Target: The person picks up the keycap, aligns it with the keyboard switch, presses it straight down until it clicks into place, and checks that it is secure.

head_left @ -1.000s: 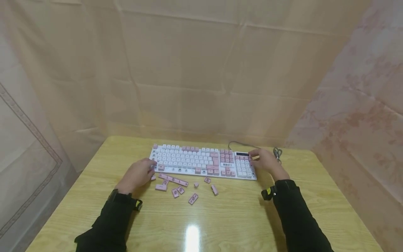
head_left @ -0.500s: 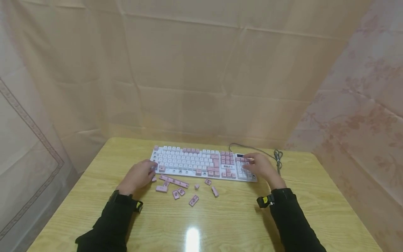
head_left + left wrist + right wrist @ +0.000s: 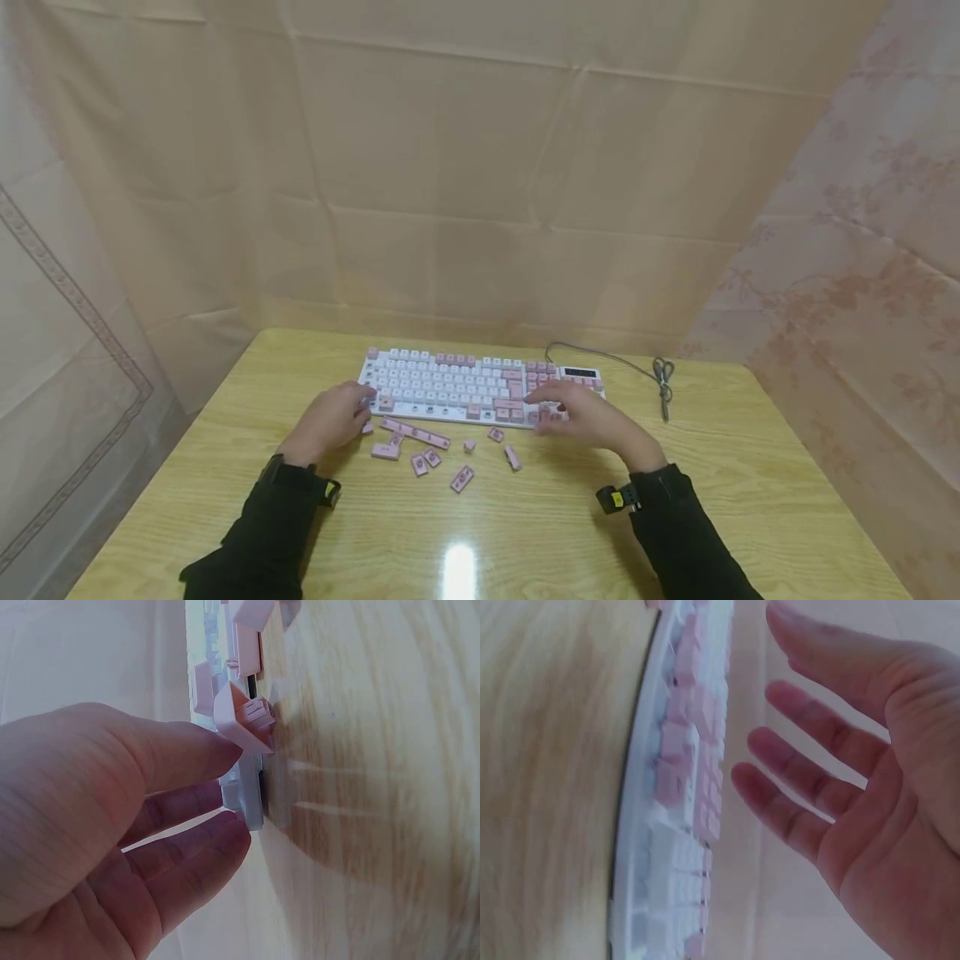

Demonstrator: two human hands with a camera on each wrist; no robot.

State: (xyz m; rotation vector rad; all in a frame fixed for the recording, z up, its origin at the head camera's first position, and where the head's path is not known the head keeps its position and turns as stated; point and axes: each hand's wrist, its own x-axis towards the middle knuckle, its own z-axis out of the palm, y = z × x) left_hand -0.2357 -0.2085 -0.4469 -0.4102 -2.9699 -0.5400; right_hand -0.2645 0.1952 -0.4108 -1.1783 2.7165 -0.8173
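A white and pink keyboard (image 3: 438, 385) lies flat at the back of the table, with bare switch spots along its left column and bottom row. My left hand (image 3: 327, 422) grips its left end; the left wrist view has the thumb and fingertips right at the corner, beside an overturned pink keycap (image 3: 238, 720). Above the right part of the keyboard is my right hand (image 3: 592, 423), fingers spread and holding nothing. In the right wrist view that hand (image 3: 870, 780) hangs apart from the pink keys (image 3: 676, 742).
Several loose pink keycaps lie in front of the keyboard, among them a long strip-shaped one (image 3: 415, 432) and a rectangular one (image 3: 462, 477). A cable (image 3: 600, 353) runs from the keyboard's back to a bundled coil (image 3: 663, 371) at the right. Curtains (image 3: 465, 167) hang behind the wooden table (image 3: 375, 533).
My right hand has moved left from the keyboard's right end, over the number pad, to above the arrow keys. The left hand stays at the left end.
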